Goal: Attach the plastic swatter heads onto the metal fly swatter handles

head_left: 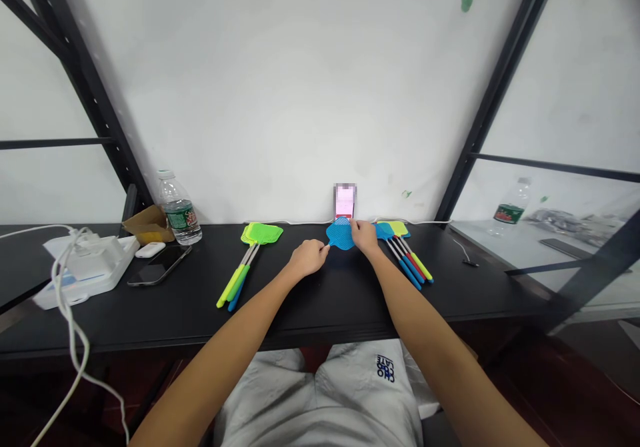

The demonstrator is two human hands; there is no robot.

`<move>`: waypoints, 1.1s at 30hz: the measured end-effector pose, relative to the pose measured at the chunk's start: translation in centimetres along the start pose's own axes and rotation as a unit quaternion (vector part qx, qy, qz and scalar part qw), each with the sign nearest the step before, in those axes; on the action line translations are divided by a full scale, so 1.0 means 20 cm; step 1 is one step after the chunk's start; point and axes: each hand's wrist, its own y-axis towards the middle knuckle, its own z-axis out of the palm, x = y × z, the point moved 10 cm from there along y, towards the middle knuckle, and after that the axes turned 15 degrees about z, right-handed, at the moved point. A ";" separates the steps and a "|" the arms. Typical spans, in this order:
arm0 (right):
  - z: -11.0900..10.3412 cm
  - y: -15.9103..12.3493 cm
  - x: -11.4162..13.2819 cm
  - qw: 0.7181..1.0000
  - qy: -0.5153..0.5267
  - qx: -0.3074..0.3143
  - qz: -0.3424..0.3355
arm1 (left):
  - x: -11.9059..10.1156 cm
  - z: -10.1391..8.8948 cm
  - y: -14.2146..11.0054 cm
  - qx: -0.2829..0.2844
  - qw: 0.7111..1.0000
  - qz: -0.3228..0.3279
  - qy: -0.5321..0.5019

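Blue fly swatter [341, 235]: long axis near horizontal, stem pointing left.
Left hand [307, 259]: narrow pinch on stem.
Right hand [364, 237]: narrow grip on mesh head.

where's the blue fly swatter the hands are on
The blue fly swatter lies on the black desk in the head view, under the right hand, just in front of the propped phone.

Black desk [150, 314] w/ water btl [179, 210], flat phone [159, 265], earbud case [149, 250], white power strip [87, 267], cables [65, 294], cardboard scrap [147, 224], upright phone [345, 200] by wall.
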 end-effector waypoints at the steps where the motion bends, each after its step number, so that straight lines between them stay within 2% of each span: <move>1: -0.01 0.00 0.01 1.000 0.002 -0.007 -0.003 | 0.00 0.00 0.00 -0.006 1.000 0.003 -0.007; 7: -0.06 -0.02 0.02 0.999 0.017 -0.045 -0.011 | 0.01 0.00 0.03 -0.034 0.994 0.027 -0.095; 12: -0.06 -0.01 0.01 0.999 0.019 -0.040 -0.010 | 0.02 0.02 0.03 -0.037 0.984 0.010 -0.174; 18: -0.02 0.02 -0.04 1.000 0.013 -0.003 -0.007 | 0.02 0.03 0.02 -0.009 0.997 0.018 -0.080; 23: 0.03 0.03 -0.07 1.000 0.002 0.026 0.000 | 0.05 0.02 0.00 -0.007 1.000 -0.010 -0.007; 28: 0.06 0.02 -0.06 0.999 0.011 0.041 -0.008 | 0.07 0.00 -0.02 -0.009 0.999 -0.030 0.027; 33: 0.10 0.00 -0.04 0.998 -0.006 0.061 -0.022 | 0.04 -0.01 -0.03 -0.012 0.999 -0.013 0.040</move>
